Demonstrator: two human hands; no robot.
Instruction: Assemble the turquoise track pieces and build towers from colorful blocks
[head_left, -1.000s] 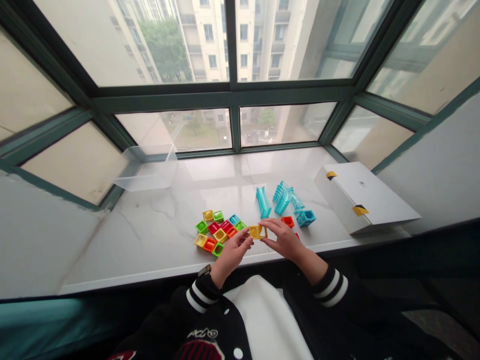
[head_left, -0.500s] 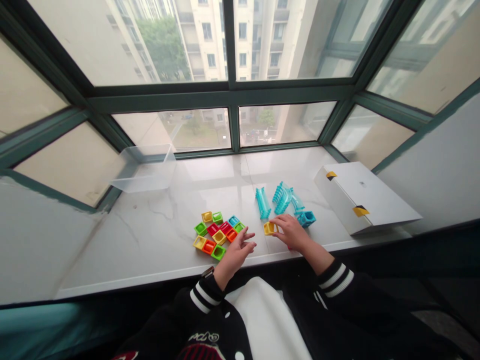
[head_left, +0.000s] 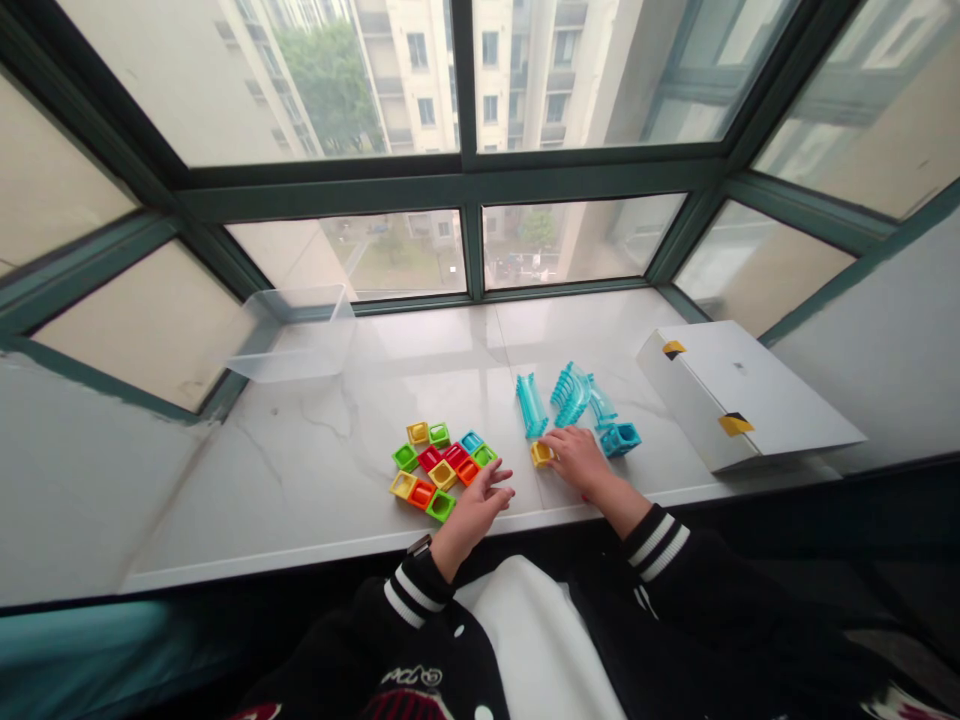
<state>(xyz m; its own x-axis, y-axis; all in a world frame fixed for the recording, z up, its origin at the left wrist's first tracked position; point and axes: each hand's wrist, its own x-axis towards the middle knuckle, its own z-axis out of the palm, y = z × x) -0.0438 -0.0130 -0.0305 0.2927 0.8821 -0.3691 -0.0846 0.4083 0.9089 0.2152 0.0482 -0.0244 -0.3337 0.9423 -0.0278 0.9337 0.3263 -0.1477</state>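
Note:
My right hand has its fingers closed on a small yellow toy block at the sill's front part. My left hand is open with fingers apart and nothing in it, beside the right edge of a cluster of coloured blocks. In that cluster are a green block, an orange block, a red block and several others. Just beyond my right hand lie a straight clear-blue track piece and a curved clear-blue track piece. A blue block piece sits to its right.
A clear plastic bin stands at the back left of the marble-patterned sill. On the right is a white box with yellow-and-black tabs. Green window frames enclose the back and sides.
The view has shifted slightly. My right hand has edged left over the yellow block, and a bit of red seen under it before is now hidden. My left hand stays nearly still.

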